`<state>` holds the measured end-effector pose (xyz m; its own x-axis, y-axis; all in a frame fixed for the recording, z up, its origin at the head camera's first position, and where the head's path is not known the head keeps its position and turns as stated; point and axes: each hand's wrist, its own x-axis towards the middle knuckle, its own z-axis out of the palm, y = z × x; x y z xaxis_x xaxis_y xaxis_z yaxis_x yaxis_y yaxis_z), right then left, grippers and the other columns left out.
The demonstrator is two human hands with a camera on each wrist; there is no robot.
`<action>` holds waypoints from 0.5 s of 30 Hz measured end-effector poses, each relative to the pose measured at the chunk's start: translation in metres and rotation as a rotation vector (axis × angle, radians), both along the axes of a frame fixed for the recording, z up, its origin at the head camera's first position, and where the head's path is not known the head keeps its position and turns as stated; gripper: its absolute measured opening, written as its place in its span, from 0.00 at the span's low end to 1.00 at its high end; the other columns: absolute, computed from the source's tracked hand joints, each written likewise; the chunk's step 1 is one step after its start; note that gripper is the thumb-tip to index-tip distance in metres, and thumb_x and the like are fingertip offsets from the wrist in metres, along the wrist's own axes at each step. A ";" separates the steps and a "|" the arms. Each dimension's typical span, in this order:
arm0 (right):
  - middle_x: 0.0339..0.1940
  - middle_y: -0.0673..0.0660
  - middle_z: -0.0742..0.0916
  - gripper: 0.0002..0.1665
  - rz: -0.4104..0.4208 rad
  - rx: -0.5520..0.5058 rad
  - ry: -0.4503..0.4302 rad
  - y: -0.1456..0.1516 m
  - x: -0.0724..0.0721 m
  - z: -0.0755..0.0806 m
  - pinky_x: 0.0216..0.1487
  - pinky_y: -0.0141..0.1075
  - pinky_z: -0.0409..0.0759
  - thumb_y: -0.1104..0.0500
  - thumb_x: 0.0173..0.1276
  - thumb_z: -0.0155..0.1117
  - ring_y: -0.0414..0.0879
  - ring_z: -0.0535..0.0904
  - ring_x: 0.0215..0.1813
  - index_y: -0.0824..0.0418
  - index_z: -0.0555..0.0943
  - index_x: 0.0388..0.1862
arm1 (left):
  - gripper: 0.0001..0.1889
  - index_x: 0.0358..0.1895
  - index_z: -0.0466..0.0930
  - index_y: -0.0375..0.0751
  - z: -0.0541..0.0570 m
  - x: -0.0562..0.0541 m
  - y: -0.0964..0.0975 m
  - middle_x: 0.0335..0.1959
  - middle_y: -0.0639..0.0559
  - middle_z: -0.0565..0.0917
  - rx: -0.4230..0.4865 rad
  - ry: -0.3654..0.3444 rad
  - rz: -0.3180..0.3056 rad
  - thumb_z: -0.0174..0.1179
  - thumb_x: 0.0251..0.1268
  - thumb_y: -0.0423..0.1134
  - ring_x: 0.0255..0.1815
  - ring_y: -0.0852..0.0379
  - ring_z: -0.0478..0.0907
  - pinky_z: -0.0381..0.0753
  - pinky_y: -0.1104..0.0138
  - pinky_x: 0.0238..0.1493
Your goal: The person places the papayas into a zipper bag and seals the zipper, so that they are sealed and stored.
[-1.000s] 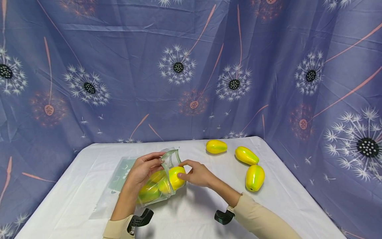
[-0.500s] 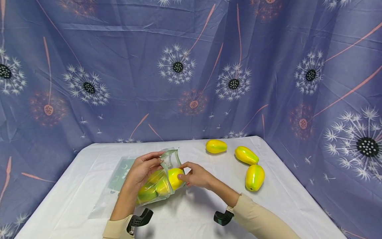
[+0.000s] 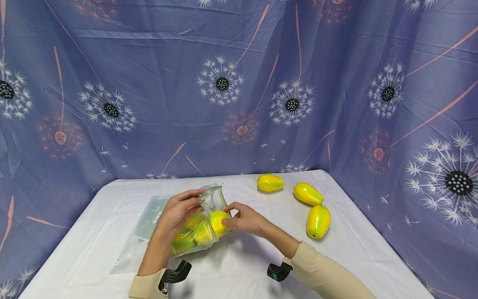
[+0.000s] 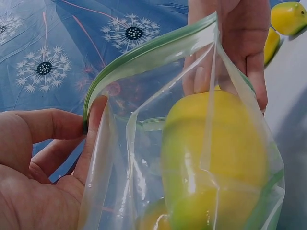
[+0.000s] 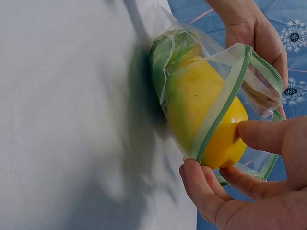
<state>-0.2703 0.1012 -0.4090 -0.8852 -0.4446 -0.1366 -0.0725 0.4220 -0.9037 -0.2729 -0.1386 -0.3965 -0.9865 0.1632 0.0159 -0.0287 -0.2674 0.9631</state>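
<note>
My left hand pinches the green zip rim of a clear zip bag, whose mouth gapes open toward the right. Inside lie several yellow-green papayas, partly screened by the plastic and the left hand. One papaya sits at the mouth, its yellow end poking out in the right wrist view. My right hand holds that end: the thumb presses on the papaya, while fingers reach under it and touch the bag's lower rim.
Three loose papayas lie at the right of the white-covered table: one at the back, one beside it, one nearer. A flat plastic bag with a pale green panel lies left, partly under the left arm. A patterned curtain hangs behind.
The papaya at the mouth has slid slightly left and deeper into the bag, the right hand following it a little. The left hand has hardly moved.
</note>
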 end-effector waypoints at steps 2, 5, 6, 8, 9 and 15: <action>0.37 0.58 0.87 0.25 0.000 0.003 0.000 0.000 0.000 0.000 0.51 0.47 0.86 0.54 0.67 0.71 0.57 0.86 0.39 0.60 0.79 0.60 | 0.19 0.63 0.76 0.23 0.000 0.000 0.000 0.39 0.50 0.84 0.002 -0.002 0.001 0.55 0.71 0.23 0.34 0.59 0.83 0.88 0.68 0.43; 0.36 0.58 0.86 0.25 0.006 -0.005 -0.008 0.000 0.000 0.000 0.53 0.50 0.86 0.54 0.66 0.72 0.63 0.86 0.43 0.60 0.79 0.60 | 0.19 0.62 0.77 0.23 0.000 0.000 -0.001 0.37 0.51 0.84 0.005 -0.003 0.000 0.55 0.71 0.23 0.34 0.59 0.83 0.88 0.68 0.43; 0.36 0.58 0.86 0.25 0.006 -0.007 -0.012 0.000 0.000 0.000 0.54 0.51 0.85 0.54 0.66 0.72 0.65 0.85 0.44 0.60 0.79 0.60 | 0.18 0.62 0.77 0.24 0.000 0.000 -0.001 0.37 0.51 0.84 0.007 -0.003 -0.001 0.55 0.71 0.23 0.34 0.59 0.83 0.88 0.68 0.43; 0.36 0.57 0.86 0.25 0.007 -0.010 -0.015 0.000 0.000 0.001 0.55 0.53 0.84 0.54 0.66 0.72 0.66 0.85 0.45 0.59 0.79 0.60 | 0.18 0.62 0.77 0.24 0.000 0.000 -0.001 0.36 0.52 0.84 0.011 -0.002 -0.003 0.55 0.71 0.23 0.34 0.59 0.83 0.88 0.68 0.43; 0.35 0.57 0.86 0.25 0.010 -0.011 -0.012 0.000 0.000 0.001 0.56 0.54 0.84 0.54 0.66 0.72 0.67 0.85 0.45 0.59 0.79 0.59 | 0.18 0.62 0.78 0.24 0.000 0.000 -0.001 0.36 0.52 0.84 0.013 -0.002 -0.003 0.55 0.70 0.23 0.33 0.59 0.83 0.88 0.68 0.42; 0.34 0.56 0.87 0.25 -0.003 -0.030 -0.009 0.000 -0.002 -0.001 0.57 0.56 0.83 0.55 0.65 0.73 0.65 0.85 0.45 0.60 0.80 0.58 | 0.19 0.62 0.77 0.23 0.001 0.000 0.000 0.35 0.52 0.84 0.017 -0.004 -0.004 0.55 0.70 0.23 0.33 0.59 0.83 0.88 0.68 0.42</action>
